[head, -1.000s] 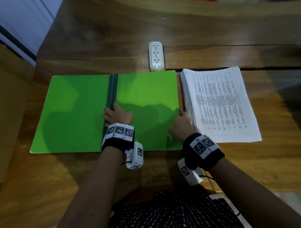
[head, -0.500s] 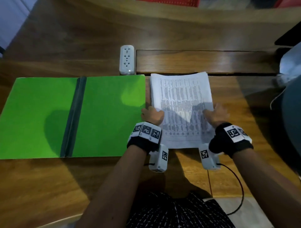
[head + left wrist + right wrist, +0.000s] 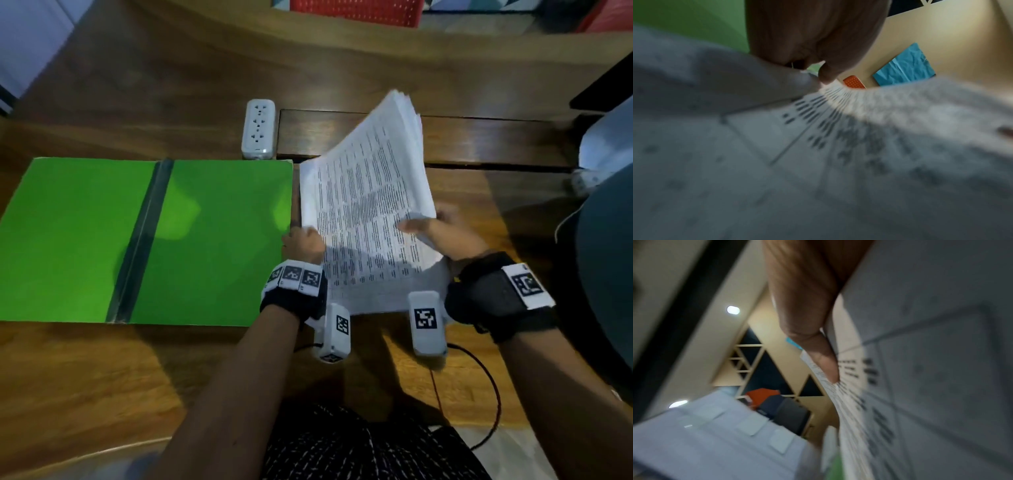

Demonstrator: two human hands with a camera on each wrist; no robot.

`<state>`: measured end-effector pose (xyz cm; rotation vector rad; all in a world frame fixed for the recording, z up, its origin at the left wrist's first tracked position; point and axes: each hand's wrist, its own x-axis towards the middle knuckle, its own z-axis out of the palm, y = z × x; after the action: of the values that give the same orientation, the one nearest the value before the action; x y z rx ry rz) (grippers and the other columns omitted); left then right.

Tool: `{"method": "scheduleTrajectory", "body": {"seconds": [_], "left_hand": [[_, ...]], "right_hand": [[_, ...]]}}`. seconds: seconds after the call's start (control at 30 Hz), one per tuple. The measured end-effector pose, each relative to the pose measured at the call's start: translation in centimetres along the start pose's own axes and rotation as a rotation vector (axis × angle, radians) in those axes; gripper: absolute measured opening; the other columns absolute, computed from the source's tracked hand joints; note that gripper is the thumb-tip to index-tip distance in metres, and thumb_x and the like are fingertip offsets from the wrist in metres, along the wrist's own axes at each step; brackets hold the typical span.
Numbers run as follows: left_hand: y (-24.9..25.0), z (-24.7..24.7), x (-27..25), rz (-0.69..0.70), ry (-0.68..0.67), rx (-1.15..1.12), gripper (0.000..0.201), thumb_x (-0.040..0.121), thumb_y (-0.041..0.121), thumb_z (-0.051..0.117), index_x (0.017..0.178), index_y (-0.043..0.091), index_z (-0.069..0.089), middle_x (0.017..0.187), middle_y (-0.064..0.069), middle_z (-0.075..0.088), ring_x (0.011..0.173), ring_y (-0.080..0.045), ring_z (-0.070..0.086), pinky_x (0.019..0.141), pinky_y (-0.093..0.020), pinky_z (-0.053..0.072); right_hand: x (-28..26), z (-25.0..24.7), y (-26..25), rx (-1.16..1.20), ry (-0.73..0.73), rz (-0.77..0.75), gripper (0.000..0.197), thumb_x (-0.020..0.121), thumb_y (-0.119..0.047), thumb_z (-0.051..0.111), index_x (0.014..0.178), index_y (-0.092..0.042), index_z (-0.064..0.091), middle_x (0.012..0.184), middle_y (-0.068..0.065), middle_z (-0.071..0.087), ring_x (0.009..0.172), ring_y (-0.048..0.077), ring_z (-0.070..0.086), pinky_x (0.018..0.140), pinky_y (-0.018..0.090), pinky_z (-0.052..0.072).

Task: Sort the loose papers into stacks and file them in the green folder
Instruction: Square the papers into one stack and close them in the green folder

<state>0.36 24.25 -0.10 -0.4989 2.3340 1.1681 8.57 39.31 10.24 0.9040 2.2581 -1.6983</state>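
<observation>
Papers [image 3: 366,192], a thick printed stack, are tilted up off the wooden tabletop [image 3: 102,377], their right side raised and their far corner fanned in the air, while the left edge stays low just beside the green folder [image 3: 78,240]. Gripping that raised right edge is the right hand [image 3: 442,236], with the thumb lying across the printed top sheet and the fingers [image 3: 818,353] curled behind the pile; the right wrist view shows a fingertip pressed against the fanned sheet edges. Holding the low left edge is the left hand [image 3: 303,245], and the left wrist view shows its fingers [image 3: 826,71] pinching the corner of the sheets, with green visible behind. More white paper seems to lie flat under the lifted pile near the person, though blur makes it hard to tell whether it is separate. Lying open and flat on the tabletop to the left, the folder shows its dark spine strip [image 3: 140,246] running down the middle, and nothing lies on its two green panels. Beyond the folder's far right corner sits a white power strip [image 3: 258,130].
</observation>
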Motion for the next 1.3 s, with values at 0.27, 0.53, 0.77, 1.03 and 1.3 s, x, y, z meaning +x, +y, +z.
{"method": "scheduleTrajectory", "body": {"seconds": [0.27, 0.53, 0.77, 1.03, 1.3], "left_hand": [[1.8, -6.4, -1.8, 0.125, -0.394, -0.836, 0.066, 0.093, 0.06, 0.016, 0.135, 0.016, 0.042, 0.141, -0.013, 0.047, 0.124, -0.031, 0.051, 0.102, -0.042, 0.042], [0.3, -20.6, 0.3, 0.362, 0.201, -0.323, 0.035, 0.099, 0.037, 0.035, 0.106, 0.01, 0.057, 0.096, -0.005, 0.055, 0.082, -0.015, 0.051, 0.054, -0.021, 0.036], [-6.8, -22.9, 5.7, 0.149, 0.086, 0.06, 0.044, 0.098, 0.028, 0.038, 0.118, -0.009, 0.051, 0.104, -0.028, 0.056, 0.097, -0.035, 0.057, 0.078, -0.04, 0.044], [-12.2, -24.1, 8.2, 0.174, 0.251, 0.311, 0.029, 0.091, 0.01, 0.054, 0.116, -0.004, 0.049, 0.125, -0.022, 0.05, 0.11, -0.036, 0.053, 0.088, -0.038, 0.043], [-12.6, -24.4, 9.8, 0.279, 0.281, 0.242, 0.023, 0.096, 0.009, 0.044, 0.09, -0.002, 0.063, 0.078, -0.017, 0.065, 0.078, -0.028, 0.055, 0.067, -0.03, 0.039]], "right_hand": [[-5.1, 1.5, -8.5, -0.013, -0.09, -0.331, 0.027, 0.083, -0.013, 0.064, 0.104, 0.003, 0.06, 0.109, 0.013, 0.068, 0.098, 0.024, 0.066, 0.084, 0.028, 0.051], [-3.8, 12.0, -8.7, 0.39, -0.05, -0.175, 0.061, 0.067, -0.022, 0.076, 0.122, -0.014, 0.051, 0.123, 0.002, 0.063, 0.115, 0.023, 0.058, 0.107, 0.047, 0.039], [-1.2, 20.3, -4.1, 0.319, -0.062, 0.13, 0.015, 0.085, -0.007, 0.063, 0.098, -0.012, 0.058, 0.112, 0.0, 0.059, 0.099, 0.017, 0.053, 0.1, 0.031, 0.034], [0.1, 22.9, -0.9, 0.176, 0.001, 0.229, 0.053, 0.084, -0.005, 0.061, 0.131, -0.007, 0.035, 0.133, 0.016, 0.047, 0.117, 0.031, 0.048, 0.097, 0.045, 0.042], [1.7, 24.7, -1.8, 0.027, 0.015, 0.197, 0.051, 0.087, 0.004, 0.055, 0.131, -0.003, 0.031, 0.127, 0.024, 0.048, 0.105, 0.03, 0.052, 0.096, 0.042, 0.049]]}}
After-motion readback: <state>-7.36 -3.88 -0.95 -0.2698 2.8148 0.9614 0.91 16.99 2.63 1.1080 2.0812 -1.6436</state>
